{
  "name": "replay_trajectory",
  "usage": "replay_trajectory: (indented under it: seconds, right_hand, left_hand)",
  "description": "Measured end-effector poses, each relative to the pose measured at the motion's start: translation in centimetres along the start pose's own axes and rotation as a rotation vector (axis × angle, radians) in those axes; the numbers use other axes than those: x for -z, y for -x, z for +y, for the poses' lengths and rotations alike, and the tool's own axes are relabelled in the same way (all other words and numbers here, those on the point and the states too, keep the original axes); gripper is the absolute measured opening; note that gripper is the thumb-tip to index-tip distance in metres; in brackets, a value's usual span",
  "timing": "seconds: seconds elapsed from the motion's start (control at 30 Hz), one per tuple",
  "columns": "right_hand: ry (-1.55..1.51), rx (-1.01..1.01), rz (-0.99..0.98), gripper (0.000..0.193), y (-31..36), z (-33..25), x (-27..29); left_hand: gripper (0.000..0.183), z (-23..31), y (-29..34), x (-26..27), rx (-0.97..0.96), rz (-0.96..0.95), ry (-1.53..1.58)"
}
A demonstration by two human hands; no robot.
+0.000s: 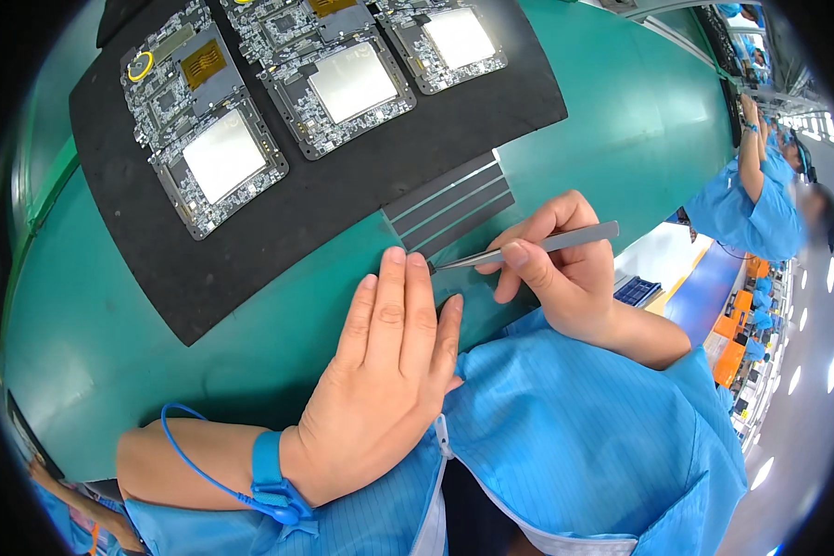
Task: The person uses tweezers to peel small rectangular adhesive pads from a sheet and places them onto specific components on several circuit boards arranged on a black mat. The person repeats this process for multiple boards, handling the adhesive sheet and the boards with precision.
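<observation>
My left hand (380, 380) lies flat with its fingers stretched out, its fingertips on the near edge of a clear sheet carrying several dark grey strips (454, 206). My right hand (570, 278) pinches a pair of metal tweezers (579, 238) between thumb and fingers. The tweezers' tips point left and meet the sheet's near edge beside my left fingertips. Whether the tips grip a strip is too small to tell. A blue wrist strap (267, 459) with a cord circles my left wrist.
Beyond my hands, a black mat (278, 236) on the green table (93, 352) bears three circuit boards with silver shields, at left (222, 156), middle (352, 82) and right (459, 39). A person in blue (751, 208) is at the right; another person's arm (88, 505) shows at lower left.
</observation>
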State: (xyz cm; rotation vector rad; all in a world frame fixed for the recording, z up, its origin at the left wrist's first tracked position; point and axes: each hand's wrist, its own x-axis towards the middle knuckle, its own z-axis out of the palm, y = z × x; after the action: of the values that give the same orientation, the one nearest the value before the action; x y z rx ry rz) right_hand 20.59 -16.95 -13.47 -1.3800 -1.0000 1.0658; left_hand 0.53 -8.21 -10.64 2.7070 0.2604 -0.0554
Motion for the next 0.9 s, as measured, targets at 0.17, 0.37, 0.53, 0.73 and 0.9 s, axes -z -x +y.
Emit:
replay_trajectory:
  seconds: [0.17,0.37,0.53,0.73,0.9]
  right_hand:
    - [-0.046,0.021,-0.002,0.017,-0.1,0.3,0.0]
    - [-0.043,-0.032,0.025,0.017,-0.3,0.0,0.3]
    - [0.011,0.009,0.008,0.017,-0.6,0.0,0.1]
    - [-0.248,0.040,0.077,0.014,-2.3,-2.5,-0.2]
    - [-0.272,0.091,0.084,0.014,-8.9,-5.6,-2.9]
  left_hand:
    - [0.062,-0.4,0.0,0.5,0.009,-0.050,0.011]
    - [0.065,-0.4,-0.1,0.6,0.011,-0.072,-0.017]
    - [0.066,-0.4,-0.1,0.7,0.008,-0.088,-0.037]
    - [0.066,-0.9,0.2,1.6,-0.014,-0.068,-0.020]
    - [0.071,-2.3,1.2,4.8,0.261,0.128,-0.254]
